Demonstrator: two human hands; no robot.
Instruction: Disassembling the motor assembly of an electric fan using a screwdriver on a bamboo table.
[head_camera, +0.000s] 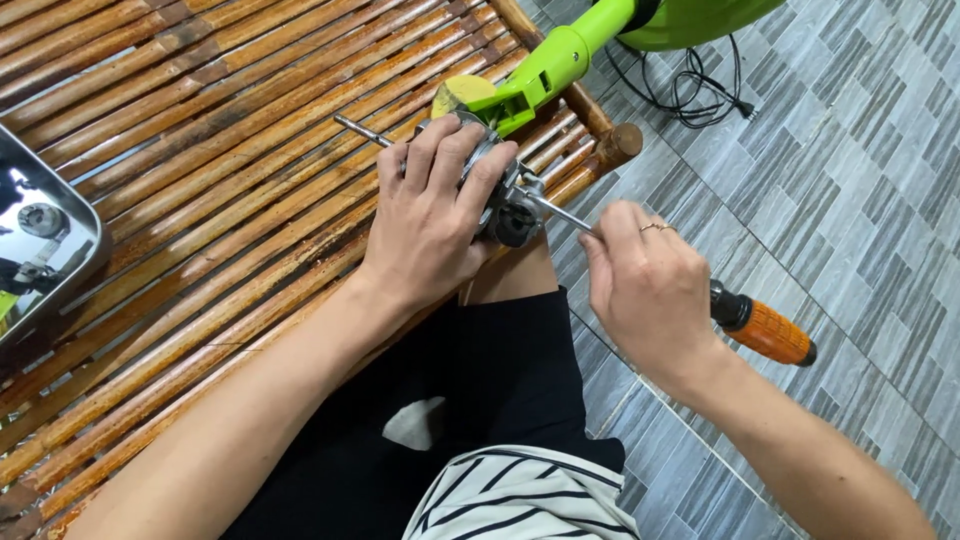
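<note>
A person seated at the right edge of a bamboo slat bench (200, 200) works a screwdriver (765, 330) into a small grey electric motor (505, 205), which sits at the bench's right edge just short of its far right corner, attached to a lime-green fan neck (550, 65). The left hand (430, 220) lies over the motor with fingers spread and curled down on its housing, pinning it to the slats; a thin steel shaft (360, 130) pokes out beyond the fingertips. The right hand (650, 290) is closed tight round the screwdriver just ahead of its orange handle, the blade running up and left to the motor's near face. The step in hand looks like turning a screw in the motor casing; the next move would seem to call for steady pressure along the blade while the left hand keeps the motor from rolling. A metal tray (75, 260) rests at the bench's left edge; a black cord (700, 90) lies on the grey tiled floor (860, 200).
</note>
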